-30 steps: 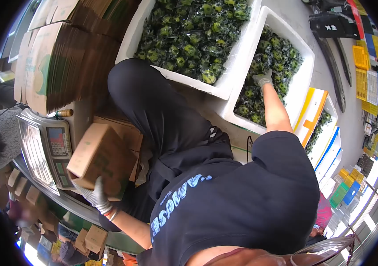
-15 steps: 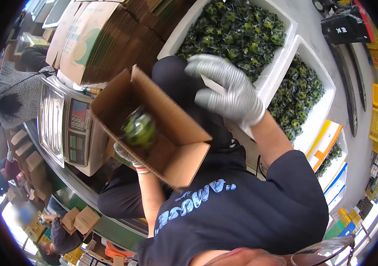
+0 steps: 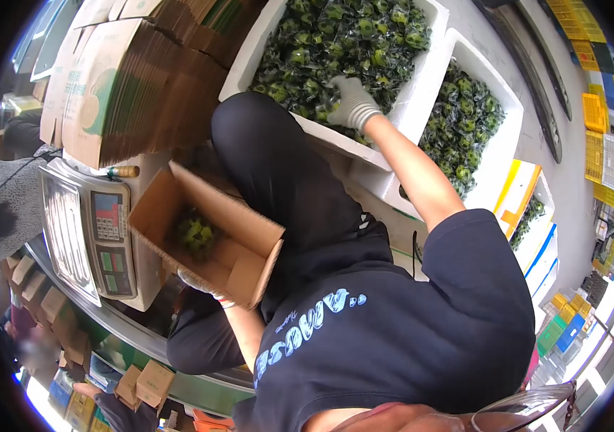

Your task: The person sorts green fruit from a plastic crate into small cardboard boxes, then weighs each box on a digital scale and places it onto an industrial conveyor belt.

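My left hand (image 3: 197,281), in a pale glove, grips the near lower side of an open cardboard box (image 3: 235,277) and holds it tilted beside my knee. Its fingers are partly hidden by the box. Inside lies green produce in clear plastic (image 3: 197,234), slightly blurred. My right hand (image 3: 354,104), gloved in grey-white, reaches over a white foam box (image 3: 242,78) heaped with small plastic-wrapped green produce (image 3: 332,43). Thumb and fingers are spread at the surface of the heap, and nothing shows gripped between them.
Another foam box (image 3: 512,129) of wrapped produce stands to the right. On my left is a scale (image 3: 109,245) with a metal pan, below stacked flattened cartons (image 3: 123,86). Pallet-jack forks (image 3: 519,50) lie beyond. People work at far left, near small cartons (image 3: 154,383).
My right hand has swung from above the cardboard box to the heaped foam box. The produce in the cardboard box now lies deeper inside. The camera view has shifted.
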`<act>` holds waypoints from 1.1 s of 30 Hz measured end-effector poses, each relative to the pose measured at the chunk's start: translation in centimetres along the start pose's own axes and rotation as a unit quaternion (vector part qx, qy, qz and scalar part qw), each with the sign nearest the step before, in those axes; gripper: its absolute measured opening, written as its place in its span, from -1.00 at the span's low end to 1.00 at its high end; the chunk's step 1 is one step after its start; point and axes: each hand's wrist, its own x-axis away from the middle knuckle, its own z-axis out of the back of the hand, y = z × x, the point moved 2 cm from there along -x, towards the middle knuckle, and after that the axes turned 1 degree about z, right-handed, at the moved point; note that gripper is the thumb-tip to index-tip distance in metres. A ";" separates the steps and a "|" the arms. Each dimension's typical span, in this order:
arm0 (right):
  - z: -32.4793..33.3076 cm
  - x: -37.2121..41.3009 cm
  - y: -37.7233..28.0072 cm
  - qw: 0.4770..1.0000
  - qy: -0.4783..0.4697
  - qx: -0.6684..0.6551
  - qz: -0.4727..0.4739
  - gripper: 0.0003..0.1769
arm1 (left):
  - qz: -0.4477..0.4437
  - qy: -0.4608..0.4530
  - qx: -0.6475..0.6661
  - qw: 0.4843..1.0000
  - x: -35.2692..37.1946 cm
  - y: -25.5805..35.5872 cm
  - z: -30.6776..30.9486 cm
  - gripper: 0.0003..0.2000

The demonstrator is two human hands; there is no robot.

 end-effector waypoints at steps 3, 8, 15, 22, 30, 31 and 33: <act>4.9 4.9 -5.4 0.903 0.249 -0.208 0.283 -0.26 | 0.007 0.007 0.004 1.000 0.0 -0.4 0.5 -0.29; 5.4 17.8 -18.6 0.870 0.203 -0.087 0.440 -0.25 | 0.035 -0.004 -0.002 0.999 -0.3 -1.2 0.1 -0.28; 7.2 11.0 1.5 0.950 0.213 -0.217 0.068 -0.66 | 0.055 0.004 -0.006 0.998 -0.3 -0.6 0.5 -0.27; 3.7 8.5 16.4 0.930 0.316 -0.169 -0.078 -0.76 | 0.046 0.015 0.003 0.999 -0.1 -0.7 0.9 -0.25; 1.4 -2.3 2.0 0.985 -0.065 0.158 -0.017 0.19 | 0.035 0.010 0.025 0.999 0.7 -1.6 0.9 -0.23; -0.3 -3.2 2.7 0.989 -0.025 0.142 0.006 0.22 | 0.031 0.011 0.030 0.999 0.9 -1.5 0.9 -0.23; -1.0 -2.7 1.3 0.987 -0.050 0.153 0.016 0.07 | 0.021 0.016 0.035 0.999 0.9 -1.3 1.1 -0.23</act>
